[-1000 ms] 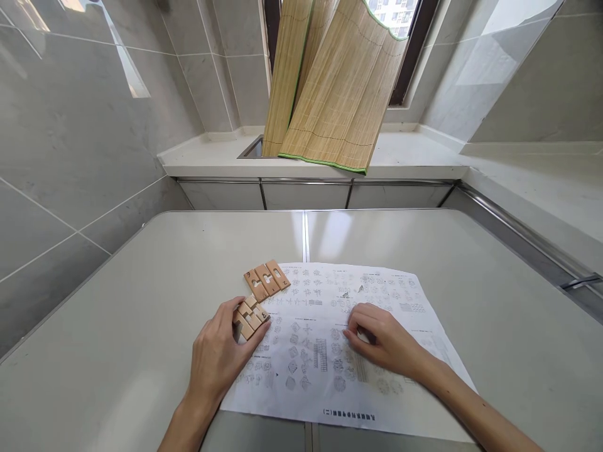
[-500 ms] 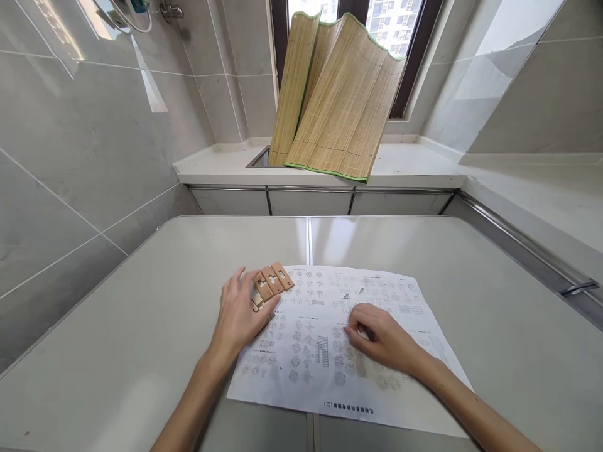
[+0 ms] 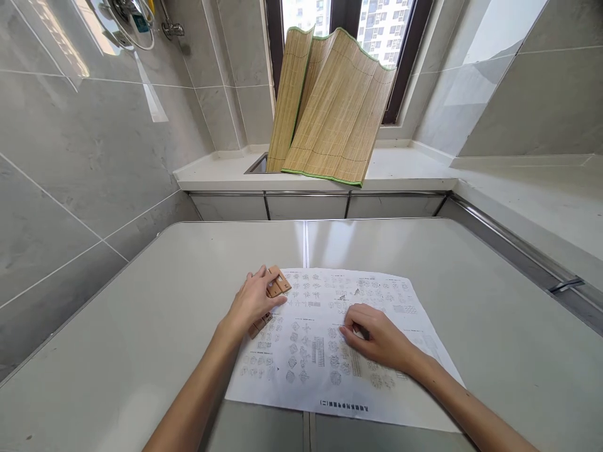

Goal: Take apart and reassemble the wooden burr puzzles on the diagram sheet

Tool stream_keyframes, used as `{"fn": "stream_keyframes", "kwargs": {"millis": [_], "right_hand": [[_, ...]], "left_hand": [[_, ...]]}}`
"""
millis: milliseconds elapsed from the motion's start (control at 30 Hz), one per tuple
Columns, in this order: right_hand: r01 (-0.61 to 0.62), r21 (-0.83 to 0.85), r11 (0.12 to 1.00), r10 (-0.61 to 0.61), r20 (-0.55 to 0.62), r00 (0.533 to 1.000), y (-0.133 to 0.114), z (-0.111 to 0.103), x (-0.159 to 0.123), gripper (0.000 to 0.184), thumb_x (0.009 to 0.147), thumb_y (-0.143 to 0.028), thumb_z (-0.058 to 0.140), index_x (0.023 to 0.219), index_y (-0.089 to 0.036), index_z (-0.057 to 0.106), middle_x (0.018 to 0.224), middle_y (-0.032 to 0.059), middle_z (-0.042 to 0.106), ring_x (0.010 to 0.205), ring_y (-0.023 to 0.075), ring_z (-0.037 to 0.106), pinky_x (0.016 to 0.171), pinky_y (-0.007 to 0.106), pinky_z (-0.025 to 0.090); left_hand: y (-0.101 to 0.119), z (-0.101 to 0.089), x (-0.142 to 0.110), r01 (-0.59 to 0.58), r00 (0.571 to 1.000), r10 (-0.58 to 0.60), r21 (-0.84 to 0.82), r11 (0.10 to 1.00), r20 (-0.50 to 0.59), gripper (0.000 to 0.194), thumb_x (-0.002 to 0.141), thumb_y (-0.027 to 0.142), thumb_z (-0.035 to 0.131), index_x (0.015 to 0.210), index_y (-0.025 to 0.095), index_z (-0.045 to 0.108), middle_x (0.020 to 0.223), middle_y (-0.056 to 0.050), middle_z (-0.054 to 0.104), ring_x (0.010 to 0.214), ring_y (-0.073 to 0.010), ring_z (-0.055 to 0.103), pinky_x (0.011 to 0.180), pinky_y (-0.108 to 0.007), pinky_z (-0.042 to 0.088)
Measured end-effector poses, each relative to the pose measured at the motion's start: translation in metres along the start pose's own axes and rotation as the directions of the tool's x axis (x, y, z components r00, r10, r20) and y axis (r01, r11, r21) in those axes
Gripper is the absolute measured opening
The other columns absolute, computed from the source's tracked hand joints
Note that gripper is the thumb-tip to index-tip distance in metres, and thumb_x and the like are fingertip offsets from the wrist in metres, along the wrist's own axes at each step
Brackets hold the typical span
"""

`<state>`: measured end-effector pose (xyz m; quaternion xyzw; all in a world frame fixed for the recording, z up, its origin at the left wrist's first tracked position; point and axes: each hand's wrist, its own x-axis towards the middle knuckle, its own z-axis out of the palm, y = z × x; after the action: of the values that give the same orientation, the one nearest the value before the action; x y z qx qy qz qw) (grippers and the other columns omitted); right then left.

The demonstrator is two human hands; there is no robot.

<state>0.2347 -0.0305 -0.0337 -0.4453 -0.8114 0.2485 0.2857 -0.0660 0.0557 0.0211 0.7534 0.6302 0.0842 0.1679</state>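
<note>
My left hand (image 3: 254,300) lies over a small group of flat wooden pieces with cut-out slots. Its thumb and index finger are stretched apart, with some slotted wooden pieces (image 3: 280,284) showing beyond them. More wooden pieces (image 3: 260,324) show below the palm; those under the hand are hidden. On the printed sheet (image 3: 325,389), which carries rows of small line drawings, rests my right hand (image 3: 374,336). The right fingers are curled in toward the thumb, and whether anything is inside them cannot be seen.
The sheet lies on a pale table (image 3: 141,351) with a seam down its middle. Behind it, a folded bamboo mat (image 3: 336,113) leans on a white ledge (image 3: 405,169) by the window. A grey tiled wall (image 3: 94,163) stands at the left, and a metal rail (image 3: 509,238) runs along the right.
My left hand has shifted right over the wooden pieces, covering more of the upper ones and exposing some below. The right hand keeps its curled pose. The camera view has tilted slightly.
</note>
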Motion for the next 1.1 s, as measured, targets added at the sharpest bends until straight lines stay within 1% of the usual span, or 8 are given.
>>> {"fn": "stream_keyframes", "kwargs": {"millis": [100,233,433,667,867,967,1033,1100], "right_hand": [[0.000,0.003,1.000,0.000,0.002,1.000,0.000,0.000,0.000,0.025,0.102,-0.025,0.053,0.077,-0.025,0.047,0.075,0.0008,0.059,0.069,0.0189,0.053,0.063,0.032,0.041],[-0.001,-0.007,1.000,0.001,-0.006,1.000,0.000,0.000,0.000,0.026,0.102,-0.024,0.053,0.077,-0.024,0.046,0.074,0.0003,0.058,0.069,0.0186,0.052,0.064,0.032,0.041],[0.005,-0.011,1.000,-0.005,0.002,1.000,0.002,0.001,0.000,0.026,0.101,-0.023,0.054,0.077,-0.024,0.046,0.074,0.0000,0.058,0.069,0.0177,0.051,0.063,0.032,0.041],[0.014,-0.028,0.999,-0.014,-0.005,1.000,0.001,0.000,0.002,0.025,0.101,-0.022,0.055,0.077,-0.024,0.049,0.074,0.0002,0.059,0.069,0.0179,0.053,0.063,0.032,0.042],[-0.007,-0.042,0.999,0.005,-0.054,0.999,0.001,-0.002,0.003,0.020,0.100,-0.021,0.055,0.080,-0.024,0.051,0.077,0.0016,0.060,0.071,0.0201,0.055,0.065,0.034,0.046],[-0.043,-0.020,0.999,0.039,-0.147,0.988,0.004,-0.003,0.003,0.004,0.098,-0.022,0.060,0.099,-0.025,0.057,0.102,0.0068,0.064,0.093,0.0249,0.062,0.081,0.040,0.054],[-0.060,-0.007,0.998,0.057,-0.182,0.982,0.007,-0.003,0.002,0.032,0.094,-0.029,0.069,0.122,-0.027,0.055,0.128,0.0112,0.058,0.119,0.0303,0.058,0.099,0.047,0.053],[-0.080,-0.014,0.997,0.076,-0.183,0.980,0.010,-0.003,0.001,0.062,0.089,-0.037,0.077,0.141,-0.030,0.045,0.146,0.0133,0.047,0.137,0.0348,0.047,0.110,0.053,0.048]], "left_hand": [[-0.002,0.001,0.003,-0.004,0.998,0.002,0.025,1.000,0.061,0.064,0.086,0.045,0.073,0.148,0.033,0.060,0.163,-0.008,0.047,0.143,-0.0424,0.048,0.104,-0.045,0.048],[-0.001,0.002,0.006,-0.005,0.997,0.002,0.038,0.999,0.079,0.063,0.091,0.041,0.068,0.151,0.030,0.057,0.167,-0.009,0.041,0.148,-0.0439,0.042,0.107,-0.048,0.045],[0.012,0.005,0.007,-0.089,0.992,0.087,0.027,0.996,0.096,0.048,0.097,0.041,0.060,0.144,0.034,0.064,0.156,-0.006,0.054,0.150,-0.0402,0.041,0.105,-0.042,0.048],[0.029,0.018,0.006,-0.226,0.970,0.224,0.010,0.974,0.097,0.047,0.102,0.040,0.057,0.147,0.032,0.061,0.165,-0.007,0.045,0.156,-0.0428,0.030,0.111,-0.052,0.048],[0.050,0.029,-0.002,-0.387,0.913,0.394,-0.080,0.919,0.108,0.039,0.100,0.036,0.063,0.140,0.035,0.067,0.166,-0.002,0.045,0.156,-0.0385,0.035,0.112,-0.051,0.050],[0.063,0.037,-0.009,-0.455,0.875,0.464,-0.096,0.885,0.137,0.043,0.099,0.031,0.067,0.141,0.037,0.065,0.165,-0.002,0.046,0.157,-0.0382,0.033,0.111,-0.052,0.052],[0.069,0.042,-0.013,-0.496,0.847,0.510,-0.122,0.860,0.152,0.052,0.099,0.029,0.067,0.148,0.039,0.057,0.167,-0.002,0.042,0.158,-0.0373,0.031,0.112,-0.053,0.052],[0.070,0.047,-0.016,-0.514,0.836,0.532,-0.150,0.845,0.130,0.064,0.097,0.027,0.071,0.155,0.039,0.047,0.169,-0.003,0.039,0.158,-0.0356,0.030,0.116,-0.053,0.048]]}}
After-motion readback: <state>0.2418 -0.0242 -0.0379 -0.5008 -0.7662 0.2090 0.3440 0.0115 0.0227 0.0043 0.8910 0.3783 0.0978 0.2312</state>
